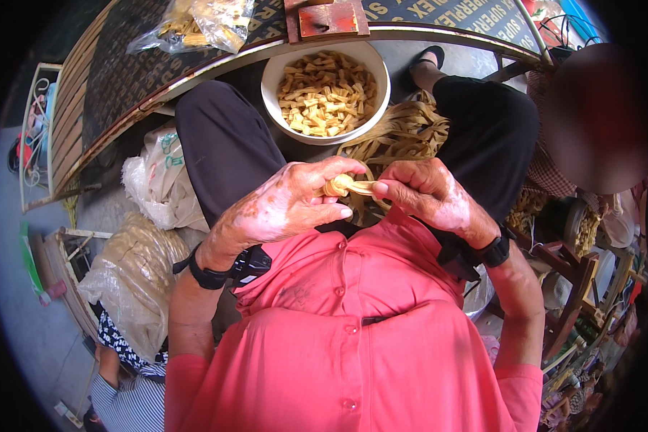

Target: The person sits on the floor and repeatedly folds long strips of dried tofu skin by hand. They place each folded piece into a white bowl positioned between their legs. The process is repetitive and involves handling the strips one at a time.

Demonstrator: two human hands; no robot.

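A flat, tan strip of dried plant fibre with a bulky knot (339, 185) in it is stretched between my hands, above my lap. My left hand (308, 197) grips the strip at the knot, the knot showing between thumb and fingers. The strip's other side is pinched by my right hand (424, 191) between thumb and curled index finger. Just beyond my hands, a white round basin (380, 110) holds many short, folded pieces of the same tan material (324, 108). Loose long strips (402, 132) lie in a heap right of the basin, between my legs.
A dark printed board table with a metal edge (437, 33) spans the front, bearing a clear plastic bag (221, 24) of tan pieces and a red block (328, 20). White woven sacks (159, 178) lie at left. A person in a striped shirt (132, 402) is lower left; another person sits at right.
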